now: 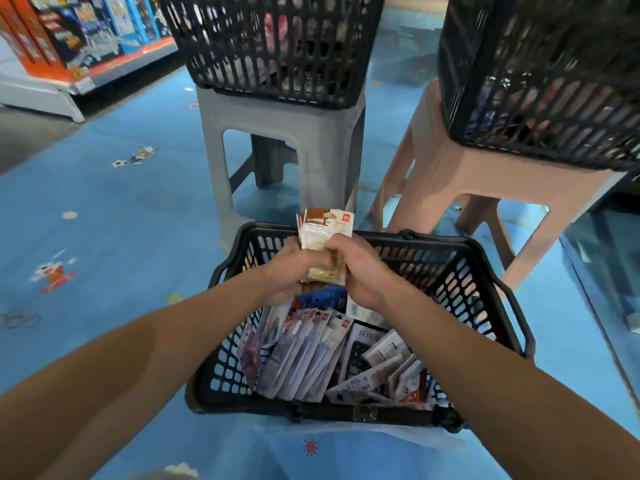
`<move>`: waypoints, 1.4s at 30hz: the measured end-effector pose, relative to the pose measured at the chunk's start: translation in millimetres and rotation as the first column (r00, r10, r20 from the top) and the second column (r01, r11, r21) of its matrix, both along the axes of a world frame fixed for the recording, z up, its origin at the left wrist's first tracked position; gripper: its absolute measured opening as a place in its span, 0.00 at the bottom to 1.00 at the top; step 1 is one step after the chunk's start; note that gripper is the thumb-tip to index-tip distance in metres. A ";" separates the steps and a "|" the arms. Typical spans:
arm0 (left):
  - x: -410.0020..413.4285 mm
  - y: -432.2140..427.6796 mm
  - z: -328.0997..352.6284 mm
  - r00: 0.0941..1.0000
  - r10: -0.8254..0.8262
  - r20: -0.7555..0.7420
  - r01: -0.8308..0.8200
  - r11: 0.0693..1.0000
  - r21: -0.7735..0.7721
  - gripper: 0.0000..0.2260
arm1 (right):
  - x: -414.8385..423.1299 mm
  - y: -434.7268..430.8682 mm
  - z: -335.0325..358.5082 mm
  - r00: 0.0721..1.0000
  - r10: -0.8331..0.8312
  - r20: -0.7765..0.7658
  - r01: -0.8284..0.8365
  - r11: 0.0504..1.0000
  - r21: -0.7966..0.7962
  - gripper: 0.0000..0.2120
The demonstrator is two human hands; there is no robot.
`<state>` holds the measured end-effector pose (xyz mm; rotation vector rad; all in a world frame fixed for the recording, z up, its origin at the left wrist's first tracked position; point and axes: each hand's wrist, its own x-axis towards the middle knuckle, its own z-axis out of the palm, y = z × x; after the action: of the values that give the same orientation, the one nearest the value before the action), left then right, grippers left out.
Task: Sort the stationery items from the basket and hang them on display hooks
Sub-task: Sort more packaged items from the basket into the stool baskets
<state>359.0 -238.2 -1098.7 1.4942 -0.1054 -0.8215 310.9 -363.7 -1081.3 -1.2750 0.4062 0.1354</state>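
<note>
Both hands, left (289,271) and right (360,268), closed on thin stack of packets (325,242) above the basket (485,268). Light, flexible, slippery film probably (header cards stiffer); best pinched near top edge beyond the fingers.

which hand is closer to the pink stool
Right. The right hand holds the stack of packets on the side facing the pink stool. The left hand grips the same stack from the far side, nearer the grey stool.
</note>
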 end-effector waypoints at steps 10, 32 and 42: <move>-44.8 0.4 183.6 0.977 0.050 -0.205 -0.021 0.990 0.138 0.31 | -49.2 21.7 199.0 0.940 -0.133 -0.313 0.187 0.971 0.149 0.21; 35.1 -100.9 637.8 0.942 -0.313 -0.120 0.330 0.927 0.180 0.20 | -22.7 -119.4 629.2 0.990 -0.056 -0.126 0.068 0.994 0.088 0.12; 92.8 -192.4 641.3 0.943 -0.318 0.099 0.277 0.913 0.299 0.14 | 33.4 -198.4 639.2 0.955 -0.225 -0.194 0.208 0.972 -0.106 0.16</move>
<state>451.8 -430.6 -457.4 1.8375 -0.3462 -1.0020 344.3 -562.1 -442.1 -1.2949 0.7334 0.0636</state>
